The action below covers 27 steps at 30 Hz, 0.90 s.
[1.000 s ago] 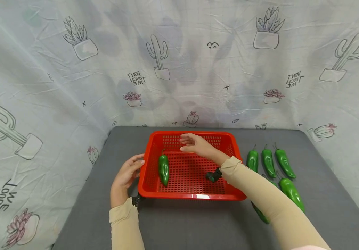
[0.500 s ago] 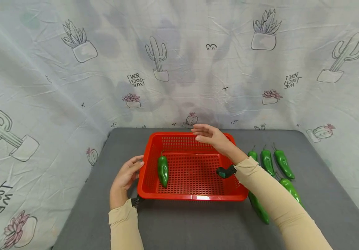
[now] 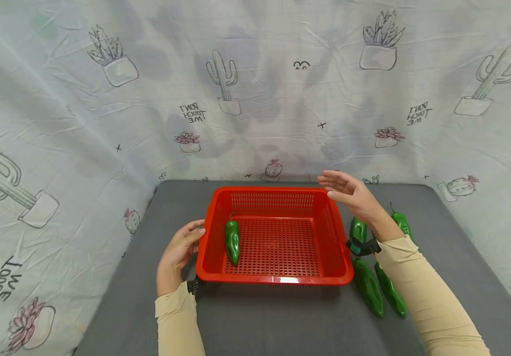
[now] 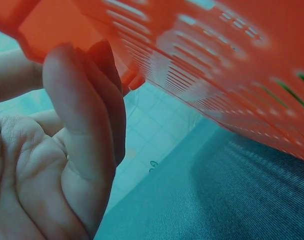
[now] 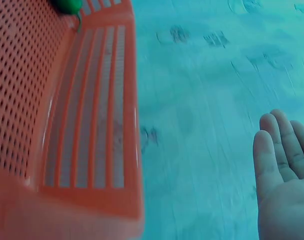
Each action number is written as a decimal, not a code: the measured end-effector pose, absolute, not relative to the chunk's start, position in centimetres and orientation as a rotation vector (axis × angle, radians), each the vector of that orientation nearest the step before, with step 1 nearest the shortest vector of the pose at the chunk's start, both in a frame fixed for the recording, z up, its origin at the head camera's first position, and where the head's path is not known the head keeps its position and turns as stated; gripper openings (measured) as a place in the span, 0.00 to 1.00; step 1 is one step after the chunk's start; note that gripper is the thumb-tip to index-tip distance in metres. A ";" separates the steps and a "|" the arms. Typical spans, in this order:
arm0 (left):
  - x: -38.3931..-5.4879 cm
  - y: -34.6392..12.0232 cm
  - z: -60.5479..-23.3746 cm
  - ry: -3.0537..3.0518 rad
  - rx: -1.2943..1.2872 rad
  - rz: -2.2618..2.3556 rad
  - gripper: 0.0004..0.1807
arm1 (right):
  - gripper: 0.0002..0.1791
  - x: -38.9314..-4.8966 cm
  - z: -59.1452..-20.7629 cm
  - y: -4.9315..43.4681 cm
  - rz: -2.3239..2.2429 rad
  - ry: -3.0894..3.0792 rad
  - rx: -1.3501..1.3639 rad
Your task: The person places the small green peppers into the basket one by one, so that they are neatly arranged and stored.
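A red plastic basket (image 3: 273, 279) with slotted walls stands on the grey table. Along its left side, one long green pepper (image 3: 233, 242) lies inside, stem toward the back. My left hand (image 3: 183, 247) holds the basket's left rim; the left wrist view shows the thumb and fingers bent at the rim. With nothing in it, my right hand (image 3: 348, 194) is raised at the basket's back right corner, fingers extended. Below the right wrist lie more green peppers, among them one (image 3: 368, 288) close to the basket's right side. The right forearm partly hides the others.
The grey tabletop (image 3: 264, 321) reaches back to a pale curtain (image 3: 264, 99) printed with cacti, which also hangs at both sides. A green pepper (image 3: 401, 225) lies behind the right forearm, and another pepper (image 3: 391, 291) lies beside its sleeve.
My right hand has moved to the right, from above the basket to its back right corner, staying empty. The left hand, the basket and the pepper inside have stayed in place.
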<state>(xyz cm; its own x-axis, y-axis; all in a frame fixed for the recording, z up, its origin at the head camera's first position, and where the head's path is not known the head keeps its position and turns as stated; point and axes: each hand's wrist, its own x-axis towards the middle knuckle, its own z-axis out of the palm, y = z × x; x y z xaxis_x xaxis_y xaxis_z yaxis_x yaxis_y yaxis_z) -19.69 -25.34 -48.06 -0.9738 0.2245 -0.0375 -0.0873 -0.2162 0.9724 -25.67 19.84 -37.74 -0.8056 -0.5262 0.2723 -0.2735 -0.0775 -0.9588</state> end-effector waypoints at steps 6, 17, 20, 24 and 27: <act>-19.7 -25.2 -48.4 1.826 0.125 2.297 0.21 | 0.27 -25.1 -38.5 23.1 -2.024 2.035 -0.857; -20.4 -24.9 -48.6 1.816 0.159 2.308 0.18 | 0.27 -24.1 -40.1 29.7 -2.124 2.047 -0.930; -20.7 -24.8 -48.5 1.812 0.159 2.311 0.17 | 0.26 -23.7 -40.7 31.2 -2.188 1.997 -0.961; -21.3 -24.6 -48.3 1.818 0.169 2.309 0.17 | 0.26 -23.4 -41.7 33.0 -2.258 1.952 -0.985; -21.3 -24.6 -48.4 1.819 0.162 2.304 0.19 | 0.26 -22.9 -42.9 34.2 -2.280 1.958 -0.969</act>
<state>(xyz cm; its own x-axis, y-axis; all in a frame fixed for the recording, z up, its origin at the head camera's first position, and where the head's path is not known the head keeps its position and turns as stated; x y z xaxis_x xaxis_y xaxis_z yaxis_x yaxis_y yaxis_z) -21.28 -24.61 -48.35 -0.9737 0.2244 -0.0386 -0.0897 -0.2220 0.9709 -22.86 34.23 -42.86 -0.8115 -0.3685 0.4535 -0.3927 -0.2310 -0.8902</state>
